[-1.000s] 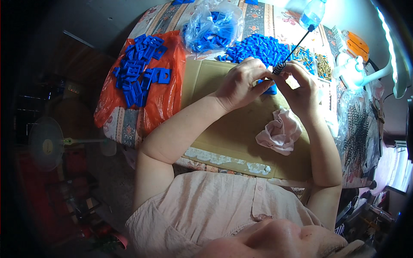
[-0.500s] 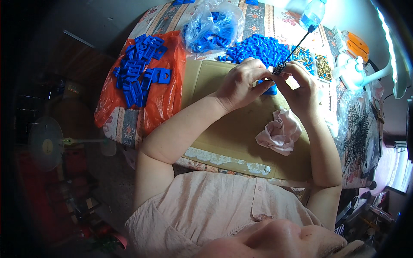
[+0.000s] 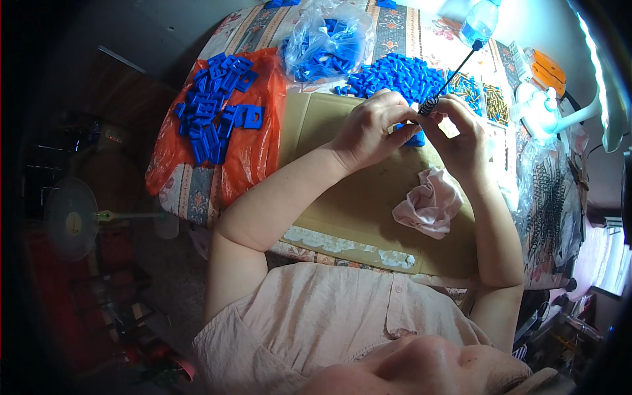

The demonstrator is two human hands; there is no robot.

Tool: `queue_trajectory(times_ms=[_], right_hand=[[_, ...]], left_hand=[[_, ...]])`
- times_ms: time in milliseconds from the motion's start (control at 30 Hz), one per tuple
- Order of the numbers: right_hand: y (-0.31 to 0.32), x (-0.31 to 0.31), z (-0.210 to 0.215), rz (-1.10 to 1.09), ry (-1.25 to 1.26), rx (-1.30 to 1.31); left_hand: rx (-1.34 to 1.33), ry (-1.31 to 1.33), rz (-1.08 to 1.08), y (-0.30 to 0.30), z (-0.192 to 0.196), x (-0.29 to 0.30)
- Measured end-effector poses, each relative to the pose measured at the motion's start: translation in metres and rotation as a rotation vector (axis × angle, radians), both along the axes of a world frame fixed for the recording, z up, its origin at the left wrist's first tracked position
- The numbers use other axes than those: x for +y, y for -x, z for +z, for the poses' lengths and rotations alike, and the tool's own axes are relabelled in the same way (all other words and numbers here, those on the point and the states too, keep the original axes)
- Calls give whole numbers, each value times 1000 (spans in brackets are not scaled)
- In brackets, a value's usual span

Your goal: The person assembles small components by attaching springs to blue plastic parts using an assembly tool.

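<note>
Both the left hand (image 3: 368, 131) and right hand (image 3: 461, 135) pinch a small blue plastic piece (image 3: 415, 138); the thin black springy rod (image 3: 454, 72) pointing toward one o'clock looks light and flexible, best gripped at its coiled base.

Matt brown cardboard sheet (image 3: 355, 197) is noted at frame centre. Blue plastic parts (image 3: 220, 99), upper left, are laid on glossy orange plastic film (image 3: 257, 155). A coiled metal spring (image 3: 429, 104) is seen between the fingers (image 3: 405, 131).

Single view, head-worn fisheye camera: looks steeply down over the wearer's chest onto the cardboard sheet (image 3: 355, 191) covering the table. Close range; hands meet just beyond the sheet's far edge. Straight lines bow toward the dark rim. Floor and a fan (image 3: 71, 217) show left of the sheet.
</note>
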State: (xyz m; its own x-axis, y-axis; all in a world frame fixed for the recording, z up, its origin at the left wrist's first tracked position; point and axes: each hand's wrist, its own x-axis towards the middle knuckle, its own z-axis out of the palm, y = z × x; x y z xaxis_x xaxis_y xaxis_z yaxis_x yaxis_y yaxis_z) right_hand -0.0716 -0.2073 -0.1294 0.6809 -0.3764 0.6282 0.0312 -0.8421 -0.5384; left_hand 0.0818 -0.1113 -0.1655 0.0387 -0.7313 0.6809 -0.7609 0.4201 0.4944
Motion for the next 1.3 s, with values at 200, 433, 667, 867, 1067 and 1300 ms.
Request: queue_trajectory(times_ms=[200,433,667,867,1067,1300], right_hand=[[0,1,0,1,2,7],[1,2,2,-6,13,9],[2,1,4,-17,49,37],[2,4,5,-42,44,79],[5,5,5,-67,-49,101],[5,5,7,-90,-29,113]], left_hand=[[-3,-9,11,2,0,1],[-6,-5,1,0,-1,1],[12,-2,-17,-1,-2,0],[40,2,-19,-2,-5,1],[43,30,-25,-1,-5,1],[48,21,-29,-1,-5,0]])
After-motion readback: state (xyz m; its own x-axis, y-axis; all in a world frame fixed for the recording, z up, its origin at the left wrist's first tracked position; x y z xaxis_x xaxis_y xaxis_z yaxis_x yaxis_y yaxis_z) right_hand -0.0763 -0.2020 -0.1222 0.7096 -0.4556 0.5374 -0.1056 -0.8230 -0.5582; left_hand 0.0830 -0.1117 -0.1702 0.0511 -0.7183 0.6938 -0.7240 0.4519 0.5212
